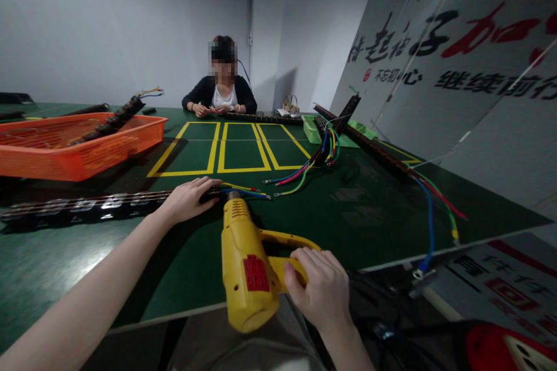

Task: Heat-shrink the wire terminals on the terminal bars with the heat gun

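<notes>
My right hand [324, 284] is closed round the handle of a yellow heat gun [248, 269]. The gun's metal nozzle points away from me, close to the coloured wires [246, 190] with crimped ends. Those wires come out of a black cable chain [100, 207] lying along the table on my left. My left hand [189, 200] grips the right end of that chain, its fingers over the top and its thumb on the near side. The chain's end under my palm is hidden.
An orange basket [82, 162] stands at the left with another chain in it. More chains [378, 151] with loose wires rest on a green basket [311, 130] at the right. A person [224, 87] sits across the green table [300, 223], handling something small.
</notes>
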The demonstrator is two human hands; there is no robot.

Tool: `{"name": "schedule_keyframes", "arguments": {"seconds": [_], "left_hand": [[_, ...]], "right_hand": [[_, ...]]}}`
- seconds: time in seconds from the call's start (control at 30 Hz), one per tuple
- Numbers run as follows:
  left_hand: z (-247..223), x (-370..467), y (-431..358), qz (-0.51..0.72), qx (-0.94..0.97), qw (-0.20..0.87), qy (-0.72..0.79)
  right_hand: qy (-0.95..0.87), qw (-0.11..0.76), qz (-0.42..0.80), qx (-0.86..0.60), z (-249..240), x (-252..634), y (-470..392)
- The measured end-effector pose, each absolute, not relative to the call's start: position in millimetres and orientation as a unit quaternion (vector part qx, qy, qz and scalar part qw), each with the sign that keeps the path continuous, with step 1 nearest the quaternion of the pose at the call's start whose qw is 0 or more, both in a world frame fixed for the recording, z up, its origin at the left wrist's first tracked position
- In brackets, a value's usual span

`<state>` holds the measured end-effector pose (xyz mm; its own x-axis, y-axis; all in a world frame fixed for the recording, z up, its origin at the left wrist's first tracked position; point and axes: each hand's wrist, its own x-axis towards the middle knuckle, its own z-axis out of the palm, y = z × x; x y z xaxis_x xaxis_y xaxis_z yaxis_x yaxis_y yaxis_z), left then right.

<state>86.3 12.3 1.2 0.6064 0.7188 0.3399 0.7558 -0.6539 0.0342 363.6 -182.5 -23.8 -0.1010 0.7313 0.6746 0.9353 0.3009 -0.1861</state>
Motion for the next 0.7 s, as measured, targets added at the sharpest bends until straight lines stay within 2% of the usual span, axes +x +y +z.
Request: {"name": "schedule_keyframes", "arguments": {"seconds": [0.43, 0.7], "left_hand": [[-3.4, 86.1, 15.1, -0.169, -0.906, 0.076, -0.379], [-2.0, 88.9, 13.8, -0.181, -0.894, 0.073, -0.402]], "right_hand": [[-0.741, 0.292, -0.134, -0.589, -8.4, 429.5, -202.9], [-0.818, 0.236, -0.105, -0.514, 5.0, 412.5, -206.8]]}}
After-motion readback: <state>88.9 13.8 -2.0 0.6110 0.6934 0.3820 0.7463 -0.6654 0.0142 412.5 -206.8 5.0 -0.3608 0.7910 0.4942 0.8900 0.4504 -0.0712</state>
